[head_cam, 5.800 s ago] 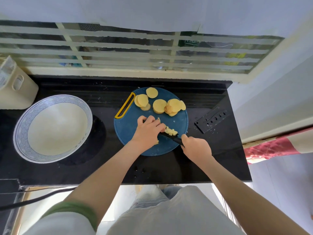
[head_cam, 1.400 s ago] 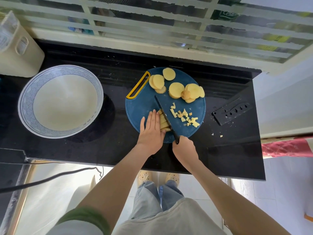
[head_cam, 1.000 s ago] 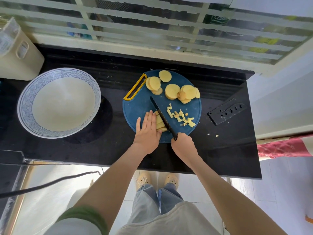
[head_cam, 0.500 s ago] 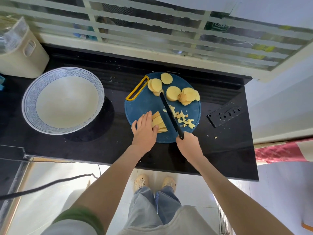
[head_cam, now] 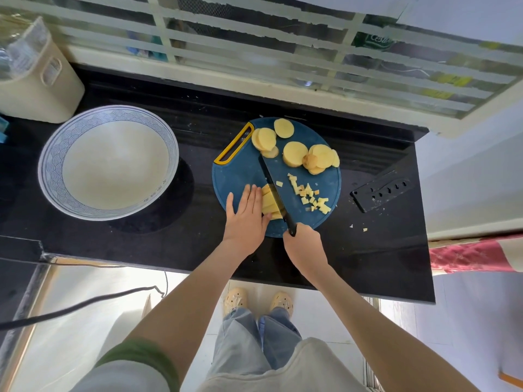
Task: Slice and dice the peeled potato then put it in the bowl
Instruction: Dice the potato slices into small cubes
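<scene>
Now the knife (head_cam: 272, 185) had come back onto the potato strips (head_cam: 267, 203) mid-frame, right hand (head_cam: 304, 244) gripping its handle, left hand (head_cam: 245, 219) pressing flat; dicing went on.

The peeled potato, pale yellow, lies in pieces on the round blue cutting board (head_cam: 240, 176). Round slices (head_cam: 295, 154) lie flat along the board's far edge, some overlapping. Cut strips (head_cam: 268, 202) sit packed side by side at its near left. Small dice (head_cam: 311, 196) are scattered to their right, and two stray bits (head_cam: 365, 229) lie further right. The wide white bowl (head_cam: 49, 165), blue-patterned at the rim, stands upright well left of the board.
</scene>
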`<state>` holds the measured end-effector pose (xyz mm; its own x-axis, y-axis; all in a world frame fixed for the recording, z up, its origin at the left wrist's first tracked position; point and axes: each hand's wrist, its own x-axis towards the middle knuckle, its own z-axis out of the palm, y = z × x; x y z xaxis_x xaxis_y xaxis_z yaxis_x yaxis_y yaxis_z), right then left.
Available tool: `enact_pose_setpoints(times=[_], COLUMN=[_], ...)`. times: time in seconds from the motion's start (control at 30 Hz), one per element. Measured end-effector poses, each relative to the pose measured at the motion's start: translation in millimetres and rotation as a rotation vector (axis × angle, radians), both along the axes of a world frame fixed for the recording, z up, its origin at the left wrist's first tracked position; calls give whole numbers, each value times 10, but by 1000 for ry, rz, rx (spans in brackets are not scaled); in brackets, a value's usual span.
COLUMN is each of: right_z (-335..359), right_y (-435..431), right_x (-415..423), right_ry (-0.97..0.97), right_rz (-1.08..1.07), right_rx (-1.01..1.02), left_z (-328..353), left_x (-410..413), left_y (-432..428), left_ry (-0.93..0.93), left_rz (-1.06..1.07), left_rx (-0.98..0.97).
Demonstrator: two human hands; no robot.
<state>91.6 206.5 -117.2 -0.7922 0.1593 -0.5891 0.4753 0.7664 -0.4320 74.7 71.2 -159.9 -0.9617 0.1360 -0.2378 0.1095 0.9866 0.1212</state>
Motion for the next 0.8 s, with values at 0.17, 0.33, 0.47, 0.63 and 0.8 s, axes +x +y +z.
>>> enact_pose_setpoints(times=[0.17,0.33,0.47,0.63,0.8], right_z=[-49,-57,-107,-131,-87], right_y=[-9,-9,-18,15,110], right_x=[-5,-78,-109,-142,-172], right_ry=[-43,-52,-61,-54,-49], right_rz=[-7,18,29,28,65], right_rx=[25,46,50,40,39], left_z=[-1,-2,-24,-80,-42], left_x=[-9,-7,4,21,10], left_y=[7,22,24,10,0], left_ry=[4,-1,26,50,62], left_rz=[-19,-17,-4,2,6], left_rx=[-12,-15,8,-22,-49])
